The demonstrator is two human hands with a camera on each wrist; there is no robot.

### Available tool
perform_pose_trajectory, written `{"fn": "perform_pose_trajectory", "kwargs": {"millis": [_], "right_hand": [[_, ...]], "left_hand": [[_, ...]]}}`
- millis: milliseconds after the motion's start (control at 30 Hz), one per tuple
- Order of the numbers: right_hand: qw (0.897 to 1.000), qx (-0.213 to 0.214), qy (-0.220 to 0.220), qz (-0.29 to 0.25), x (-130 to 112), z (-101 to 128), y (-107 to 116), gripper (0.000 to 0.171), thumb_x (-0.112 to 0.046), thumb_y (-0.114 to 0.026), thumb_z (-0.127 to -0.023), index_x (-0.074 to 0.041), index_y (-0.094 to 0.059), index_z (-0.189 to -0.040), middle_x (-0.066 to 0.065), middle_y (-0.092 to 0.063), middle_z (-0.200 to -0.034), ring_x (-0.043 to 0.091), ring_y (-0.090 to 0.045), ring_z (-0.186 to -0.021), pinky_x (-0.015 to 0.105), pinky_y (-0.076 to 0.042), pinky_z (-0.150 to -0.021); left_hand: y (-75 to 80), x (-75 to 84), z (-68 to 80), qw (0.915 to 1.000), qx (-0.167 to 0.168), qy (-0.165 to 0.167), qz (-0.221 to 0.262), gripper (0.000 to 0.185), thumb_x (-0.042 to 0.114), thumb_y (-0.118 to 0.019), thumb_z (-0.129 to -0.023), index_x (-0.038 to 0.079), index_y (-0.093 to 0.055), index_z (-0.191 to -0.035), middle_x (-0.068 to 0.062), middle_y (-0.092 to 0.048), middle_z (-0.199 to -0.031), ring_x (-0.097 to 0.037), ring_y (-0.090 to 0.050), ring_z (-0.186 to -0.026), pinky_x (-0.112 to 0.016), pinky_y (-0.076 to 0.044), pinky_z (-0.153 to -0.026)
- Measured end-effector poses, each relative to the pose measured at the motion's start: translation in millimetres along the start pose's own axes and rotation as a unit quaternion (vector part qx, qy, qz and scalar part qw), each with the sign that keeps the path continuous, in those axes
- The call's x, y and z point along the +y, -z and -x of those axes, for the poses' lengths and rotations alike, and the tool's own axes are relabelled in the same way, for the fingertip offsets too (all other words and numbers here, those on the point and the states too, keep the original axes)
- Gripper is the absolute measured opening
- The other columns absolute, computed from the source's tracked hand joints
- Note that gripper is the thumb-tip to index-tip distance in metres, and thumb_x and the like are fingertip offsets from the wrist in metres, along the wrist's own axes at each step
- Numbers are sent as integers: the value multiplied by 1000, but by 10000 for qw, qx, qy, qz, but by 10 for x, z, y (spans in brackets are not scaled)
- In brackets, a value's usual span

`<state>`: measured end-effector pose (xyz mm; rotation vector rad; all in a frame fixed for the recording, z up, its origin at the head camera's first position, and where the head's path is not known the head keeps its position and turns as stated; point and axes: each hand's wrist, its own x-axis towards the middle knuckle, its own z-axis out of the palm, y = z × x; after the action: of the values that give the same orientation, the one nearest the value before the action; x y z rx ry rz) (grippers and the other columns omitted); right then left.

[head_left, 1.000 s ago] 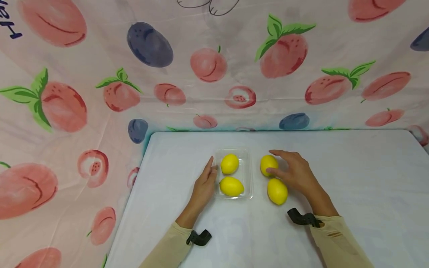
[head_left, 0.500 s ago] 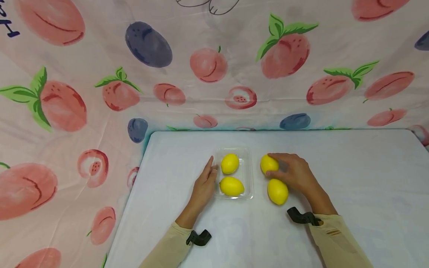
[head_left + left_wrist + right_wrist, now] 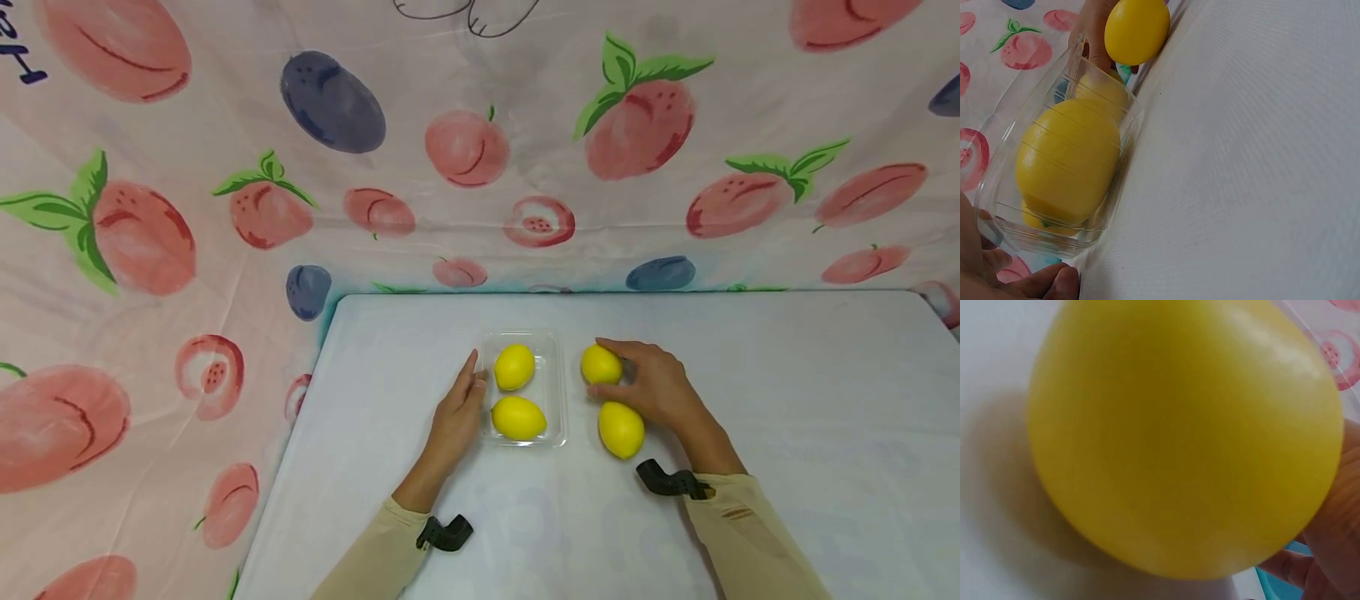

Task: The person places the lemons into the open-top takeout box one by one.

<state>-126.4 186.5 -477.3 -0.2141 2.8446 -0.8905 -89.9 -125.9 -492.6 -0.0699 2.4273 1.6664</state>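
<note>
Far lemon (image 3: 601, 364) sits on the white surface (image 3: 787, 392), just right of the clear tray (image 3: 558, 421) — right hand (image 3: 651, 385) curls its fingers and thumb around it. A second loose lemon (image 3: 621, 429) lies just beside, nearer the person. Two lemons rest in the tray. Left hand (image 3: 458, 415) — fingers straight, resting against the tray's left wall.

light: we see bright, even, soft | shadows: faint beside the lemon (image 3: 1185, 434) | glare: mild on the clear tray (image 3: 1054, 156) | blur: right wrist view soft, too close | edges: head view bows
</note>
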Motion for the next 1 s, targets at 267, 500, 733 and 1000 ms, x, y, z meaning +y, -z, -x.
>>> {"fn": "perform_pose_trajectory", "kwargs": {"millis": [267,500,733,1000], "right_hand": [[9998,130,-114,-93,-8,-58,-14,82,-56,-78,-84,-14,-50,-148,21,-62,-137,41,-57,-122,63,-44,-103],[9990,437,45,-68,-11,-59,-41,67,-52,-77,-87,-15,-56,-140,18,-70,-122,35,-64,-108,56,-51,-93],[9981,597,111,91,5,-43,-58,67,-49,-73,-92,-15,-54,-147,20,-72,-120,34,-64,-103,55,-51,-92],[9949,942,96,-339,11,-20,-88,61,-42,-74,-93,-11,-54,-141,23,-70,-117,38,-64,-103,56,-52,-90]], "left_hand": [[-3,3,-5,10000,-27,2,14,53,36,-40,-111,41,-24,-161,-3,-53,-153,-25,-42,-148,-52,-31,-123],[-5,5,-15,10000,12,9,-12,53,37,-40,-111,40,-24,-162,-3,-54,-152,-26,-43,-148,-52,-31,-123],[3,17,-4,10000,-12,22,-43,53,37,-39,-111,40,-25,-162,-3,-53,-153,-26,-42,-148,-53,-32,-122],[1,9,-4,10000,0,66,-46,52,38,-39,-111,43,-24,-161,-3,-53,-153,-25,-42,-148,-52,-31,-123]]}}
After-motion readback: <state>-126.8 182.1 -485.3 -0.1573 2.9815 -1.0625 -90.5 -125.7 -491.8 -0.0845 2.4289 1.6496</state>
